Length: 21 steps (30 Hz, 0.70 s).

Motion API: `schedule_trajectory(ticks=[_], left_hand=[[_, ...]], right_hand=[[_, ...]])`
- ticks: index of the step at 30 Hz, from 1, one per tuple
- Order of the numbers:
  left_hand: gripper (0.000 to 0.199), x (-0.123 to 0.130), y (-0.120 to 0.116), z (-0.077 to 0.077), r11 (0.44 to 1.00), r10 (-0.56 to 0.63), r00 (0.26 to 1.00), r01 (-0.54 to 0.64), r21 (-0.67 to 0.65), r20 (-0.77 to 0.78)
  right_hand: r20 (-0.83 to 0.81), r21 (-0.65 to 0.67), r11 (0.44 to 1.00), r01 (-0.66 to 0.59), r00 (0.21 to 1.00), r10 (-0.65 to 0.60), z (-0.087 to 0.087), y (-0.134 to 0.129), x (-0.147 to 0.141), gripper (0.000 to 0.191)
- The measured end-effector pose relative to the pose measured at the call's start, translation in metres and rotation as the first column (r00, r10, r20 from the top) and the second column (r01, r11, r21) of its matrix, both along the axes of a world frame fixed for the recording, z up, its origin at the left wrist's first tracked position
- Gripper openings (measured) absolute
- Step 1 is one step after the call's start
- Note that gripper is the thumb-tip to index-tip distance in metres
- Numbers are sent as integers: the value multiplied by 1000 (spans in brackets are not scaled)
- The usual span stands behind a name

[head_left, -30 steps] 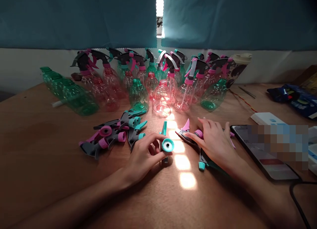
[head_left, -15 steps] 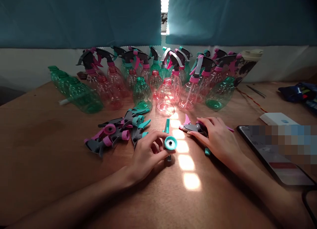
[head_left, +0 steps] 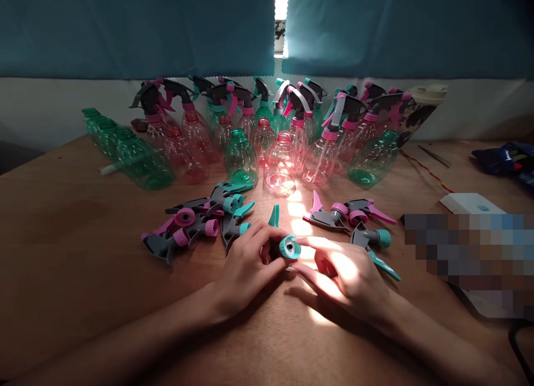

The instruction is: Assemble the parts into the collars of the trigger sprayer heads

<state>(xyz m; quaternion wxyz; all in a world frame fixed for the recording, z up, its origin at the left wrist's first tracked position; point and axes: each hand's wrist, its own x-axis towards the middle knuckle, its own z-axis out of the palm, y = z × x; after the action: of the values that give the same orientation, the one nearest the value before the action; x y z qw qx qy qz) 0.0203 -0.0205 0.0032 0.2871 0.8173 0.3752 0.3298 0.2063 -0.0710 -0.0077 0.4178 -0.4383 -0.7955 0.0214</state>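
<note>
My left hand point(head_left: 250, 258) is closed around a grey spray trigger head with a teal collar point(head_left: 290, 247). The collar's open end faces me, showing a white inside with a dark centre, and its teal trigger point(head_left: 273, 215) points away. From the right, my right hand point(head_left: 350, 269) has its index finger on the collar's rim and its thumb just below. Beyond the right hand lie pink-and-grey trigger heads point(head_left: 327, 216) and one teal-and-grey trigger head point(head_left: 370, 238). To the left of my left hand is a pile of pink and teal trigger heads point(head_left: 192, 224).
Behind stand several red bottles point(head_left: 280, 166) and green bottles point(head_left: 241, 161), many topped with sprayers. A tumbler point(head_left: 421, 110) leans at the back right. Near my right arm are a partly blurred phone point(head_left: 479, 302), a white box point(head_left: 475, 205) and a cable point(head_left: 519, 347).
My right hand has left the trigger heads on the right and come to the teal collar held by my left hand. The collar has tilted slightly.
</note>
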Motion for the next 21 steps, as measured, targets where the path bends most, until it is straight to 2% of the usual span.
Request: schedule_trajectory(ticks=[7,10,17,21], left_hand=[[25,0,-1,-2,1000,3,1000,-2,25,-17],[27,0,-2,-4,999,-6,1000,6,38,-9],[32,-3,-1,-8,993,-35,999,34,112,3],[32,-4,-1,-9,993,-44,998,48,112,-36]], right_hand=[[13,-55,998,-2,1000,2,-9,-2,-3,35],[-24,-131,991,14,1000,-17,-10,-4,-6,36],[-83,-393,917,62,991,-103,-11,-5,-9,40],[-124,-459,887,43,986,-112,-11,-5,-9,43]])
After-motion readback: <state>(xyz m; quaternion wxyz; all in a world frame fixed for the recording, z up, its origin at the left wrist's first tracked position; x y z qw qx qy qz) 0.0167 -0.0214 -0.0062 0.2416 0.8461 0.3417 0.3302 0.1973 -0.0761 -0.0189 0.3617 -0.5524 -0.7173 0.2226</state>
